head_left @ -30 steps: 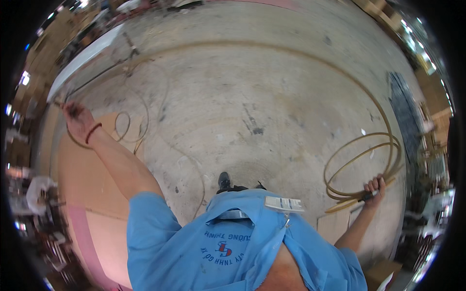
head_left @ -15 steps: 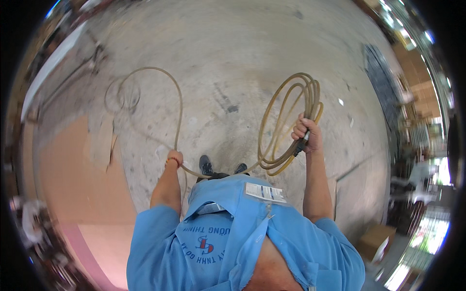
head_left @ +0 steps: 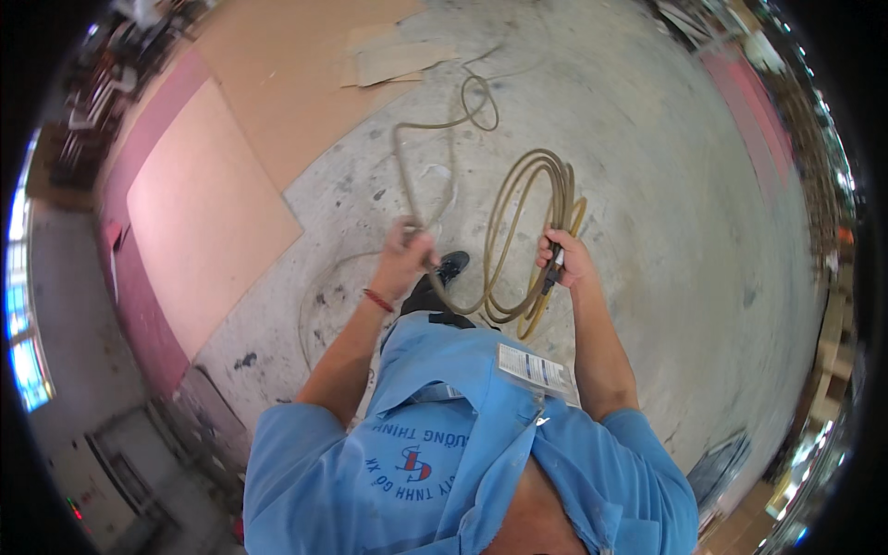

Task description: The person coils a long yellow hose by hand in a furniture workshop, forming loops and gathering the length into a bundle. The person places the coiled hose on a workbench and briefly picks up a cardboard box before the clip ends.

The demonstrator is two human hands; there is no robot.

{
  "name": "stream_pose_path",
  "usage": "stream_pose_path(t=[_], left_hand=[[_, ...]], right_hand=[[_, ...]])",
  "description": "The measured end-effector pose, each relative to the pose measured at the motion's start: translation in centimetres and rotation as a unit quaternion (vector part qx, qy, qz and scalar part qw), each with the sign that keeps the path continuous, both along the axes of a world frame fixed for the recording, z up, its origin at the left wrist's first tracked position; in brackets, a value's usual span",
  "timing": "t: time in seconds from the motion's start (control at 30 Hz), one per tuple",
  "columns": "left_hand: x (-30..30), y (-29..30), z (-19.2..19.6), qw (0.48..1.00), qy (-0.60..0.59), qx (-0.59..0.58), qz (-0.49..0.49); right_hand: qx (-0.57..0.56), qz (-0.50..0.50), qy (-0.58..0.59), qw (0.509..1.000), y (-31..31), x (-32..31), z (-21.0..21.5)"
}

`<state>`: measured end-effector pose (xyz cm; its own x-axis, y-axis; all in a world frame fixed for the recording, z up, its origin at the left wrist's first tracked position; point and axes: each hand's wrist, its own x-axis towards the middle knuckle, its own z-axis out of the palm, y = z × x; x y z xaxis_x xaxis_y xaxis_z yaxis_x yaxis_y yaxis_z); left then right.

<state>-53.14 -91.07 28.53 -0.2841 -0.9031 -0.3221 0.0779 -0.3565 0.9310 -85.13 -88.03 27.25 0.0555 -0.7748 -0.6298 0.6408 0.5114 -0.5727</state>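
A coiled yellowish-brown hose hangs in several loops from my right hand, whose fingers are wrapped round the bundle. A dark fitting on the hose shows just below that grip. My left hand, slightly blurred and with a red bracelet at the wrist, is closed on the loose run of the same hose. From there one stretch sags to the coil, and the rest goes out over the floor, with a small loop lying farther off.
Flat brown and pink sheets cover the floor at left, with a torn cardboard piece at their far edge. My dark shoe stands on the concrete floor. Shelving and stacked goods line the right side.
My body has turned right to left, so the sheets now lie farther ahead. My left hand has come up and inward, closer to the coil, still on the hose. My right hand keeps its hold.
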Motion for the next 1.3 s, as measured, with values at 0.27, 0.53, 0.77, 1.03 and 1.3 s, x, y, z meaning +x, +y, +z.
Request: stream_pose_path(t=[0.27, 0.53, 0.77, 1.03, 1.3], left_hand=[[-11.7, 6.9, 8.3, 0.970, -0.121, -0.137, -0.163], [-12.7, 6.2, 7.3, 0.917, -0.185, -0.177, -0.306], [-14.6, 3.2, 4.4, 0.868, -0.039, -0.204, -0.451], [-23.2, -4.4, 3.5, 0.934, 0.076, 0.169, -0.305], [-30.8, -4.6, 4.0, 0.886, 0.139, 0.294, -0.331]], right_hand=[[0.040, 0.064, -0.053, 0.996, 0.5, 1.7, 9.0], [-0.050, 0.022, -0.116, 0.992, 2.6, 1.3, 6.8], [-0.067, -0.053, -0.072, 0.994, 6.3, -2.3, 7.7], [-0.034, -0.070, 0.021, 0.997, 10.0, -5.2, 10.4], [0.004, -0.150, 0.066, 0.986, 13.5, -4.8, 10.6]])
